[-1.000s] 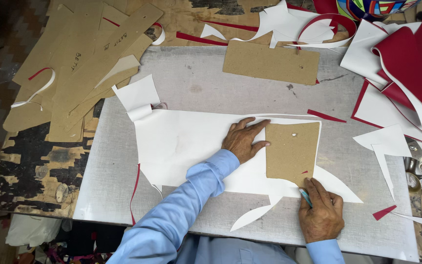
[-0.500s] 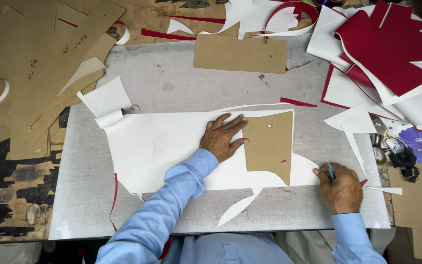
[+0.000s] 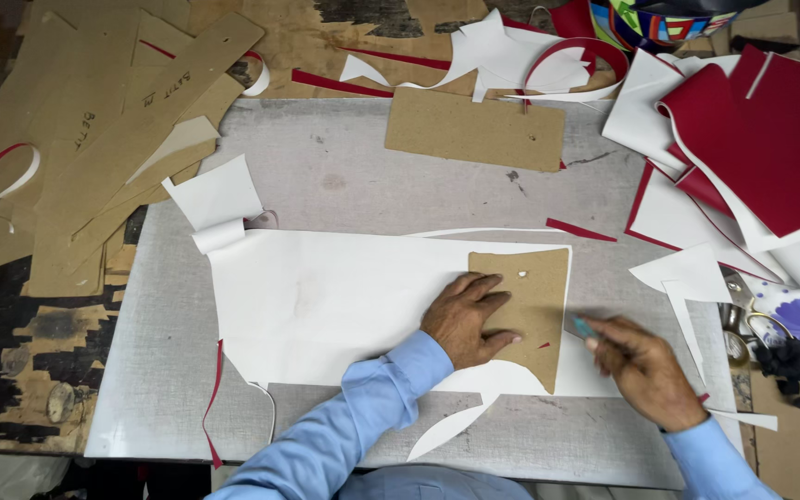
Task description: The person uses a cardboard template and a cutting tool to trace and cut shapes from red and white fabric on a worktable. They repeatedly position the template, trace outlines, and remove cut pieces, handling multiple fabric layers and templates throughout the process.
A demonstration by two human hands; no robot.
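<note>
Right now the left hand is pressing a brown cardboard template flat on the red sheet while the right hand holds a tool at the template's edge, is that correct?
Not quite: the head view shows the sheet under the cardboard template is white, not red; the red sheets lie further right. The left hand does press the template flat, and the right hand holds a tool at its edge.

My left hand (image 3: 468, 318) lies flat, palm down, fingers spread and pointing to the right, the thumb tucked toward me. Its forearm, in a light blue sleeve, runs back diagonally toward my body at the lower left, the cuff buttoned at the wrist. My right hand (image 3: 643, 370) is curled into a closed grip, knuckles up, thumb and forefinger pinched together at the front. That wrist bends slightly inward, its blue sleeve coming up from the lower right.
</note>
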